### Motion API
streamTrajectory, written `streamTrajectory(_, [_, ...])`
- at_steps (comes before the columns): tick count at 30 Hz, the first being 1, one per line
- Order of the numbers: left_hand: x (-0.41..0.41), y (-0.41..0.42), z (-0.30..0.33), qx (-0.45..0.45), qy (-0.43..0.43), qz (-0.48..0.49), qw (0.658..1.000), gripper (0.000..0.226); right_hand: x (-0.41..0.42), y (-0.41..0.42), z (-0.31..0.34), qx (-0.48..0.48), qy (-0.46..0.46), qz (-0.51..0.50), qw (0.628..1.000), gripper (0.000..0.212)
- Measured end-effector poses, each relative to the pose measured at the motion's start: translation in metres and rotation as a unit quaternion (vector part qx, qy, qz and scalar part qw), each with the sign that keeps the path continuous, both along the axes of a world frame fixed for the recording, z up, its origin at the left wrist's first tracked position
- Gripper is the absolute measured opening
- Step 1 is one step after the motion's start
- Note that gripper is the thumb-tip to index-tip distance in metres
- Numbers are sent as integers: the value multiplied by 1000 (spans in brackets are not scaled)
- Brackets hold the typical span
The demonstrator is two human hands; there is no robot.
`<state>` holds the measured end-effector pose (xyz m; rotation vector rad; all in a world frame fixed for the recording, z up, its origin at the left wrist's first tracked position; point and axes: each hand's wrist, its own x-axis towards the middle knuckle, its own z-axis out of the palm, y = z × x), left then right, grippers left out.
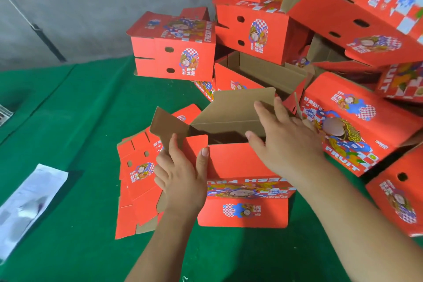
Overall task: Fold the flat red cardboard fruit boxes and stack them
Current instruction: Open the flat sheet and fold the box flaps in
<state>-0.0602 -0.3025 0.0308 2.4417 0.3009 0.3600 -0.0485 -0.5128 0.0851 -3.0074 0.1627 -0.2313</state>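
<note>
Item: half-folded box [240,165], on green surface [68,121] atop flat blanks [137,178]. Left hand [183,176] pinches red end flap [195,146]; right hand [283,139] rests open-fingered inside rim. Risk: flap slips untucked; leaning stack [343,18] behind may topple if nudged.

Both hands work a half-folded red box [240,162]: left hand [183,178] pinches its end flap, right hand [283,139] reaches inside

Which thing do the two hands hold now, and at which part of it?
The left hand pinches the small red end flap of the half-folded box, at its left corner. The right hand lies open over the box's top opening, gripping nothing.
</note>
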Motion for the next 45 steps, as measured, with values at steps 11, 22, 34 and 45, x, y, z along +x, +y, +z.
streamTrajectory(11, [0, -6, -1, 73, -62, -24, 995, 74, -9, -47, -56, 51, 75, -65, 994, 84])
streamTrajectory(22, [14, 12, -12, 66, -91, -267, 957, 48, -13, -58, -58, 58, 75, -94, 991, 86])
streamTrajectory(34, [74, 2, 4, 226, 105, -189, 950, 89, -42, -36, -83, 505, -156, -167, 832, 118])
streamTrajectory(45, [69, 7, -4, 167, 82, -171, 968, 86, -45, -29, -84, 197, -160, 53, 966, 67])
